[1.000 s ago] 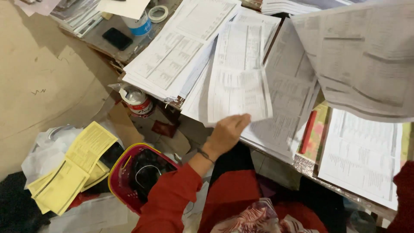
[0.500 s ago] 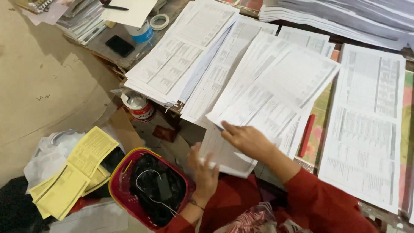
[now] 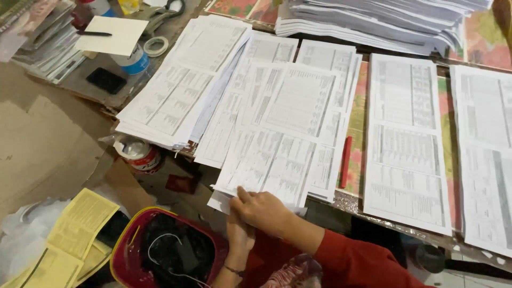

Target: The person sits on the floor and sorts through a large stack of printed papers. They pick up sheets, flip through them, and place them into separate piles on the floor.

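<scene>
My right hand (image 3: 264,210) has its grip pinched on the near edge of the printed sheet (image 3: 277,154) atop the middle stack on the counter (image 3: 356,200); left hand (image 3: 240,234) sits under it, can't tell its grip. Imo keep the corners squared w/ the stack (image 3: 234,114) below and lay it flat.
</scene>
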